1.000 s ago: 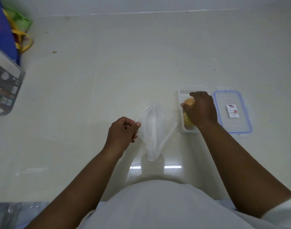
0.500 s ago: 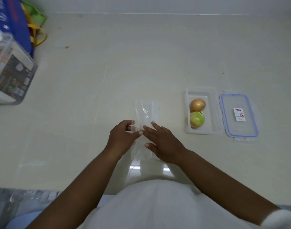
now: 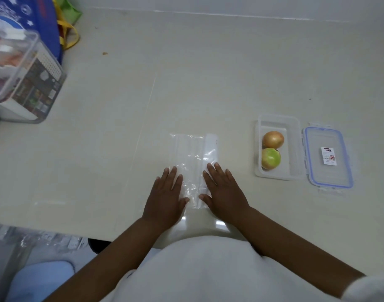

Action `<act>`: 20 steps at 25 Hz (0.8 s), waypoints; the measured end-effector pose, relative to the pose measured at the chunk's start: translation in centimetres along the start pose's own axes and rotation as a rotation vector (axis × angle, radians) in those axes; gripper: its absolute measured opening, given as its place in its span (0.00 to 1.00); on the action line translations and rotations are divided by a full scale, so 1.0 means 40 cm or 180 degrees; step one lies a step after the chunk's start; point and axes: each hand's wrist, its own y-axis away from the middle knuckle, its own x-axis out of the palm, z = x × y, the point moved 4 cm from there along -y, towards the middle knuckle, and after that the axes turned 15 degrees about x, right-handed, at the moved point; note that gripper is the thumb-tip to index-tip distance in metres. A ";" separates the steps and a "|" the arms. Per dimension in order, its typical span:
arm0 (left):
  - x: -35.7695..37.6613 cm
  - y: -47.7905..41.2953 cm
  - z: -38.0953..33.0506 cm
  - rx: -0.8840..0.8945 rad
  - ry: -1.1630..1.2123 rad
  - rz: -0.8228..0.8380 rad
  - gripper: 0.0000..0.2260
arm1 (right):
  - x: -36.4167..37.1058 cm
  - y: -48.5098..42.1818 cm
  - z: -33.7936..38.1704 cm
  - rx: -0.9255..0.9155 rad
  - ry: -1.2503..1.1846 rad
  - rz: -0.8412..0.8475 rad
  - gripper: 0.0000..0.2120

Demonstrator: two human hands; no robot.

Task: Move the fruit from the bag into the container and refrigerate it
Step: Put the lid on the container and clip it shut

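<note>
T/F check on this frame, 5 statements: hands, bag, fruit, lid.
1. Both hands, left hand and right hand, lie flat, palms down, on the clear plastic bag. True.
2. The bag holds fruit. False: it lies flat and looks empty.
3. Two round fruits, the brownish fruit and the green-red fruit, sit in the clear rectangular container. True.
4. The blue-rimmed clear lid is snapped onto the container. False: it lies on the table beside it, to its right.
5. The right hand grips a fruit. False: it holds nothing.
</note>
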 end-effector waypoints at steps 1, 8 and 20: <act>0.020 -0.001 0.008 -0.0092 -0.0050 0.0271 0.31 | 0.003 -0.006 0.002 -0.0014 0.0042 0.0030 0.33; -0.004 -0.093 0.095 -0.0112 -0.0251 0.0463 0.31 | -0.043 -0.112 0.025 0.0022 0.0138 0.0112 0.33; -0.155 -0.260 -0.124 0.0251 0.0711 -0.0655 0.23 | -0.241 0.063 -0.150 0.0249 -0.1346 -0.1358 0.27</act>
